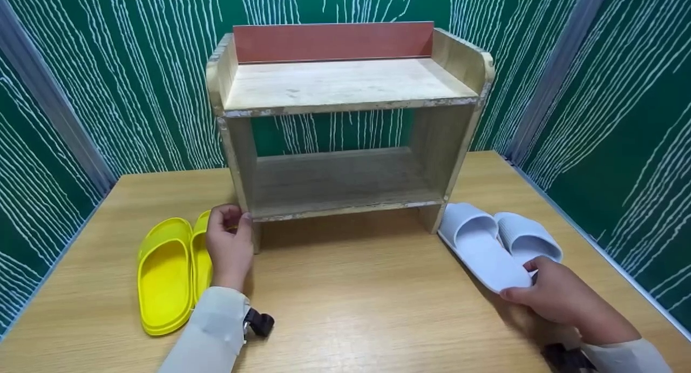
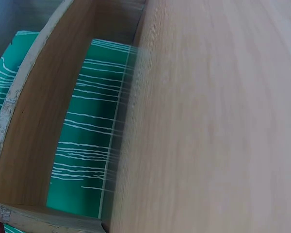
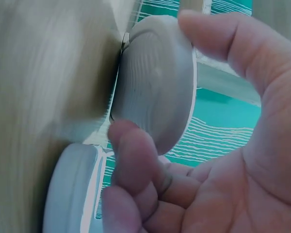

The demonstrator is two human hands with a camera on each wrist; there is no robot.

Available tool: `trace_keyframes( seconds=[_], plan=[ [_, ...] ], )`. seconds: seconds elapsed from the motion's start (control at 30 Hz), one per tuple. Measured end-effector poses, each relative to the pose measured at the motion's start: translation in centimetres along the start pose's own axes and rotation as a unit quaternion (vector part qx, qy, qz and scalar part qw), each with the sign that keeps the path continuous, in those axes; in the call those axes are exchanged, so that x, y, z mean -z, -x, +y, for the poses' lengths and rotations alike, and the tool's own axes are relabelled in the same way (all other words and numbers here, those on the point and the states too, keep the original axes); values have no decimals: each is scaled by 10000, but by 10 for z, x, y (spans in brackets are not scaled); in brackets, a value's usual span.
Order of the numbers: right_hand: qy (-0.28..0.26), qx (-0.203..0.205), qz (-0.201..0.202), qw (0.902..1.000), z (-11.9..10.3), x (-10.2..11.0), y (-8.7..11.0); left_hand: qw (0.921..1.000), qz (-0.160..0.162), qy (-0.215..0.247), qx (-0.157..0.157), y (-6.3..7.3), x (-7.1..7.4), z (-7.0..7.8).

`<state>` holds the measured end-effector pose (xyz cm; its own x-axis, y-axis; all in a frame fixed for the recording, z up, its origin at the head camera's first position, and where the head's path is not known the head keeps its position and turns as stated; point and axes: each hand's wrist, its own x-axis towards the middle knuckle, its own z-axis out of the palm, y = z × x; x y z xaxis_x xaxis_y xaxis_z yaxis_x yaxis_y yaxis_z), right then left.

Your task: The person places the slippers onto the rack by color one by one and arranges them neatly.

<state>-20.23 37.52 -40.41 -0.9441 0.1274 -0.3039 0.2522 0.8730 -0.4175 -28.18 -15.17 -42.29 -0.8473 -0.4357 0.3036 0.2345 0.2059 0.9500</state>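
Observation:
A small wooden shelf with two boards stands on the table, a red panel along its top back. My left hand is at its lower left front edge, thumb at the edge and fingers curled at the outer side; the left wrist view barely shows this hand. By my right hand is a pair of white slippers, right of the shelf. Thumb and fingers pinch the heel of the nearer slipper, whose toe end is close to the shelf's right leg. The other white slipper lies beside it.
A pair of yellow slippers lies left of the shelf, one partly hidden by my left hand. The wooden table ends at green walls with white streaks at the back and both sides.

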Motion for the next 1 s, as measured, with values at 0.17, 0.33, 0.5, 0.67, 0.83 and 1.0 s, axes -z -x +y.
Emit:
trace_keyframes(
  seconds=[0.17, 0.33, 0.5, 0.67, 0.83, 1.0],
  plan=[
    [-98, 12, 136, 9999, -1, 1, 1, 10000, 11, 4, -45, 0, -1, 1],
    [-268, -33, 161, 9995, -1, 3, 0, 10000, 12, -6, -61, 0, -1, 0],
    [-368, -32, 239, 9990, -2, 4, 0, 10000, -19, -27, 9, -1, 0, -1],
    [-424, -41, 469, 9980, -4, 3, 3, 10000, -46, -42, 59, -1, 0, 0],
    [-568, -130, 639, 9963, -6, 3, 5, 9999, -63, -64, 86, 0, 0, 1],
    [-893, -131, 959, 9913, -7, 2, 6, 9999, -57, -67, 124, 0, 0, 0]
  ],
)
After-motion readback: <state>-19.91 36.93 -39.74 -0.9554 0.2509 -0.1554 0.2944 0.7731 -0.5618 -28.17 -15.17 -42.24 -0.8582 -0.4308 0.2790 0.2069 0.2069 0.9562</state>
